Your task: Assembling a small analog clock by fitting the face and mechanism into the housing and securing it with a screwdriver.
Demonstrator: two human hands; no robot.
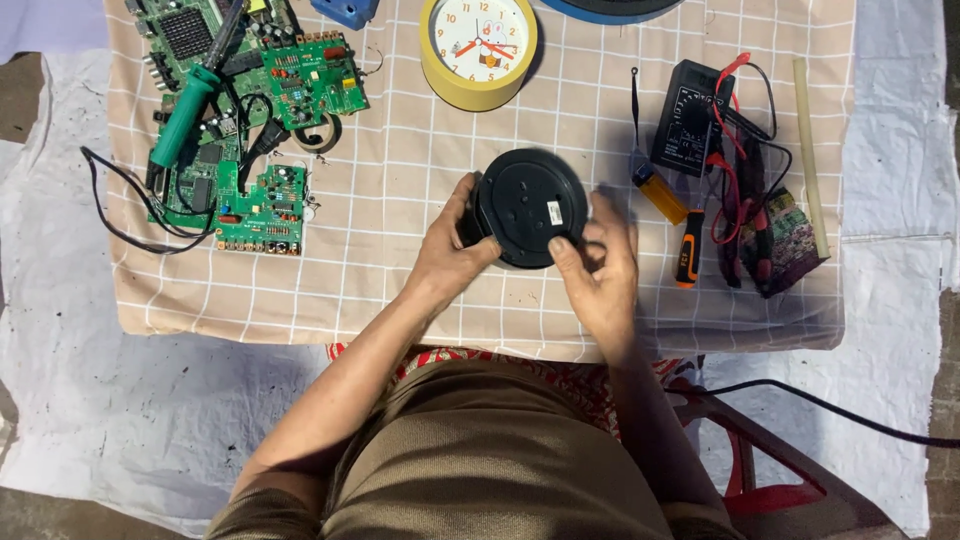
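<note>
A round black clock (526,205), turned back side up, lies on the beige checked cloth (400,200) in front of me. My left hand (452,255) grips its left rim, thumb on the edge. On the right rim rests my right hand (598,262), its thumb pressed on the black back near a small white label. Both hands hold the same black clock.
A yellow-rimmed clock (478,48) stands at the top middle. Green circuit boards (255,110) and a green-handled soldering iron (185,110) lie at the left. At the right are a black multimeter (688,115) with red leads, a yellow lighter (660,192), an orange screwdriver (688,255) and a pale stick (810,150).
</note>
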